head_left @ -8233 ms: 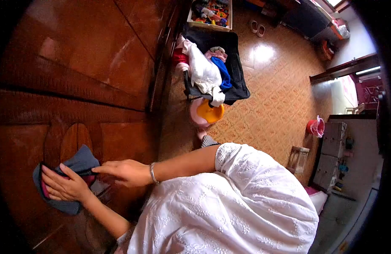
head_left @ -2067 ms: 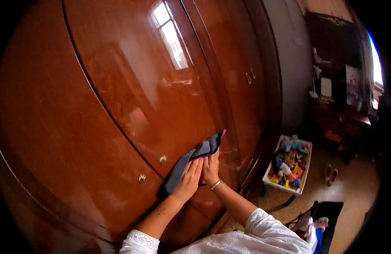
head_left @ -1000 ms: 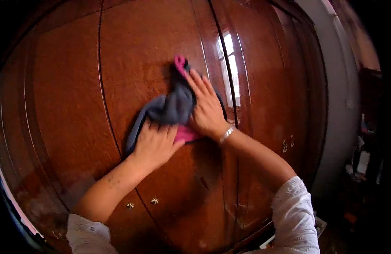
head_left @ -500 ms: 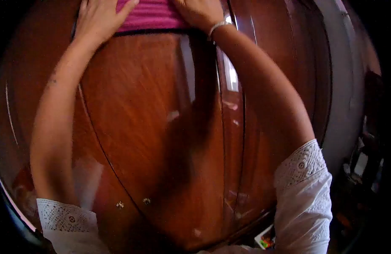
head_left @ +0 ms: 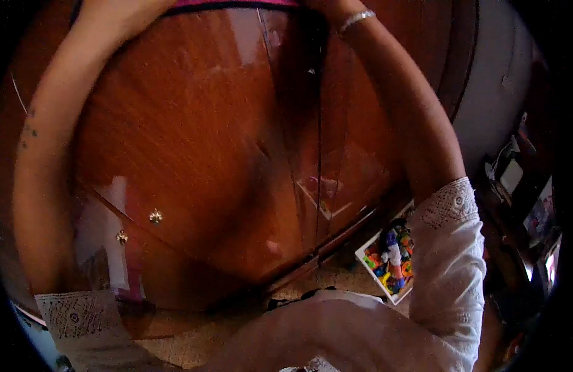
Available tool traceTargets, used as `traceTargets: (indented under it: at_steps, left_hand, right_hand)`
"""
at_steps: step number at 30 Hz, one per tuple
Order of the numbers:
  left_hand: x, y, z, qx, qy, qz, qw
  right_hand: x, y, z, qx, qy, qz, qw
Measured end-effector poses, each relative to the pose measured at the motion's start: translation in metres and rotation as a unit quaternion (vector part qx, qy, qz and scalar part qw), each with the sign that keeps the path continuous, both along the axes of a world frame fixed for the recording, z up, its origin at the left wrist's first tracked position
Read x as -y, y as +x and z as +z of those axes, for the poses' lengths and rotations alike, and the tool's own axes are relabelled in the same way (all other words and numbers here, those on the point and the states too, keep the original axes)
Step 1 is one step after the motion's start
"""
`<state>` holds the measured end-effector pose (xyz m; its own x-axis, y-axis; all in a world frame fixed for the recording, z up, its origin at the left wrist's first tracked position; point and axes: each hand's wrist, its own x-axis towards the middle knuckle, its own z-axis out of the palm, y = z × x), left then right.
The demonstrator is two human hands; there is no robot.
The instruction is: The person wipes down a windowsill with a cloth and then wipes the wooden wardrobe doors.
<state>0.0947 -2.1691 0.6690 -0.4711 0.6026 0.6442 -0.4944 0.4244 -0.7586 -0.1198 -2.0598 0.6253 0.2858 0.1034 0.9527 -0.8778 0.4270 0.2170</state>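
My left hand [head_left: 128,11] is at the top edge of the head view, cut off so that its fingers are out of sight. Beside it runs a strip of pink cloth [head_left: 203,6] with a dark border. At the cloth's other end is my right hand [head_left: 336,6], also mostly cropped, with a pale bracelet on the wrist. Whether either hand grips the cloth cannot be seen. Below both arms spreads a glossy reddish-brown wooden surface [head_left: 175,124] with dark seams.
Two small shiny knobs, one knob [head_left: 155,216] and another knob [head_left: 121,236], sit on the wood at lower left. A white box [head_left: 377,282] of colourful small items stands on the floor by my right sleeve. Various dim objects lie at far right.
The view has tilted down, so both hands and the pink cloth now sit higher and are mostly cut off. More of the box and floor shows.
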Motion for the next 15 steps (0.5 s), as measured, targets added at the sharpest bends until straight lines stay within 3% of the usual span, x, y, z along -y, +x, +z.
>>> traceTargets:
  at_steps: [2,3,4,5,7,9,10,15]
  left_hand:
    - [-0.002,-0.01,-0.018,0.022,-0.04,-0.002,0.999]
    - [-0.005,-0.016,-0.028,0.036,-0.085,-0.007,0.996]
    - [-0.021,-0.023,-0.043,0.062,0.007,0.011,0.998]
    - [-0.054,-0.022,-0.051,0.163,0.119,0.183,0.962]
    - [-0.084,-0.02,-0.065,0.289,0.189,0.373,0.861]
    - [-0.04,-0.03,-0.122,0.186,0.024,0.075,0.979]
    - [-0.036,-0.03,-0.139,0.208,0.021,0.041,0.977]
    - [-0.049,-0.024,-0.217,0.336,0.046,0.078,0.937]
  right_hand:
    - [-0.009,-0.01,-0.035,-0.003,0.018,0.057,0.998]
    - [-0.014,-0.015,-0.052,0.008,0.03,0.026,0.999]
    - [-0.019,-0.019,-0.072,0.015,0.033,0.028,0.999]
    - [-0.026,-0.016,-0.095,0.032,0.034,0.02,0.999]
    - [-0.036,-0.01,-0.132,0.051,0.039,0.012,0.998]
    - [-0.044,0.002,-0.17,0.132,0.071,0.009,0.989]
    - [-0.044,0.01,-0.187,0.16,0.052,0.039,0.985]
    - [-0.031,0.012,-0.305,0.25,0.027,0.084,0.964]
